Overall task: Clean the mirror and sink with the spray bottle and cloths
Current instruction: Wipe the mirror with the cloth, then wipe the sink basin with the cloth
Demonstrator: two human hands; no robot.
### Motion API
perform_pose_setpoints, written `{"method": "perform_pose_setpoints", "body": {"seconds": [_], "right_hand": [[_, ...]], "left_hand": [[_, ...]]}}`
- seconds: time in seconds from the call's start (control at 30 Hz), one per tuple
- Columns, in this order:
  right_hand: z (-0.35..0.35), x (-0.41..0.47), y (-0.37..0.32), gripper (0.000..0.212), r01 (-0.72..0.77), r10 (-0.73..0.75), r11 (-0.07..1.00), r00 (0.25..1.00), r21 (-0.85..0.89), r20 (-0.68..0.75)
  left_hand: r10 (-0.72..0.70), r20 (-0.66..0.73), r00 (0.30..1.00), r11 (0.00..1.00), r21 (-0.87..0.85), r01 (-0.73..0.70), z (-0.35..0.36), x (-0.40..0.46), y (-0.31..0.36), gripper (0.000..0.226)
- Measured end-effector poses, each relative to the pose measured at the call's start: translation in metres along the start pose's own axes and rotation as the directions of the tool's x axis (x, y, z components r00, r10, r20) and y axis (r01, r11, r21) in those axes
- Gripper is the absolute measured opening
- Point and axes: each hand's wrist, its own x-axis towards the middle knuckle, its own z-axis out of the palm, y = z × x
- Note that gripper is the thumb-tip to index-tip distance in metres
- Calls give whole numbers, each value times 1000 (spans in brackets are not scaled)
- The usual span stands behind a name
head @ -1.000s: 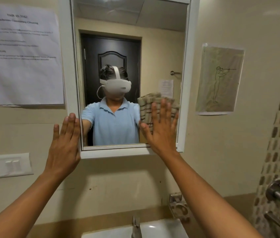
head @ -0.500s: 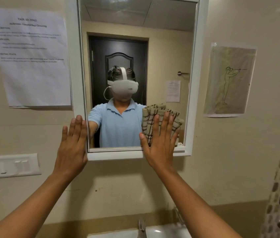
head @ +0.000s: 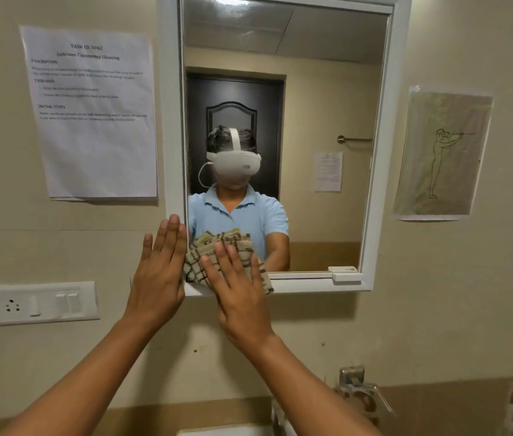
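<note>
A checked beige-and-brown cloth (head: 229, 262) is pressed flat against the lower left corner of the mirror (head: 311, 89), its bottom edge spilling over the white frame (head: 384, 152). The right hand (head: 238, 297) lies on top of it with fingers spread and straight, palm pushing the cloth onto the glass; it is a flat, open grip, with nothing curled around the fabric. The left hand (head: 159, 278) rests just beside it, also open and flat, fingers together and pointing up, laid against the wall and the left edge of the frame, its fingertips touching the frame strip. The two hands are nearly side by side, the left hand's edge close to the cloth.

The glass reflects the person in a light blue polo shirt and a white headset, a dark door and a towel bar behind them. A small white fitting (head: 345, 273) sits at the mirror's lower right corner.

On the wall to the left hangs a printed task sheet (head: 91, 121), and below it a white switch plate with a socket (head: 39, 303). To the right hangs a sheet with a line drawing of a standing figure (head: 440, 155). At the bottom edge, a sliver of white sink (head: 223, 431) shows, with a metal holder (head: 359, 391) on the wall near it.
</note>
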Motion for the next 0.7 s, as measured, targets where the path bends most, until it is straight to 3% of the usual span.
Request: {"method": "perform_pose_setpoints", "body": {"seconds": [0.13,0.23,0.3,0.37,0.47,0.53,0.6,0.7], "right_hand": [[-10,-9,-14,73,-62,61,973,998,221,12],[-32,-21,-25,67,-232,248,815,968,531,44],[-48,-33,-32,58,-357,413,537,901,764,132],[-62,-50,-34,51,-458,534,200,792,866,295],[-79,-76,-36,47,-482,540,-354,595,802,596],[-85,-96,-40,43,-407,471,-626,483,666,738],[-89,-114,-48,47,-354,428,-741,407,571,807],[-89,-145,-58,66,-319,427,-784,347,533,835]], "left_hand": [[-22,50,999,995,-96,27,-10,-3,2,77],[-115,7,993,959,-258,113,-20,-18,14,70],[-207,-16,978,906,-380,186,-24,-41,26,64],[-258,4,966,849,-475,229,-23,-71,41,61],[-332,86,939,746,-586,317,-20,-111,60,58],[-381,181,907,658,-636,403,-19,-129,73,53],[-392,279,876,581,-664,472,-15,-138,84,46],[-350,420,837,500,-672,547,-7,-150,100,44]]}}
